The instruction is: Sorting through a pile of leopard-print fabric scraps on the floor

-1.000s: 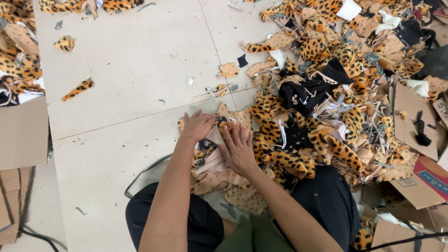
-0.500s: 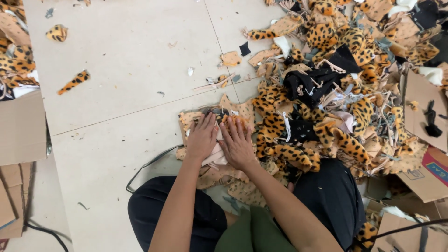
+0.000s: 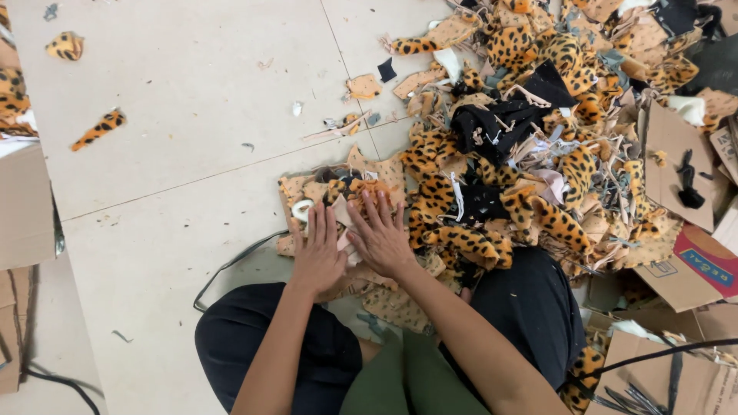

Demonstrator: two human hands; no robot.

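Here, closest in, the left hand [image 3: 317, 257] and right hand [image 3: 380, 237] are lying side by side, palms down and fingers spread, gripping nothing and pressing flat on a small stack of leopard-print fabric pieces [image 3: 338, 192] on the pale floor [image 3: 192, 100]. The stack is lying directly beneath and just beyond the fingertips. Farther right, a large heap of leopard scraps [image 3: 538, 131] is spreading toward cardboard sheets [image 3: 676, 154].

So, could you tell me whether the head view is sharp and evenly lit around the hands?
Head view: soft, even light, no glare on the pale floor; only faint shadows beneath the left hand and right hand; both hands and the leopard-print fabric pile look sharp; lines bend slightly toward the edges.
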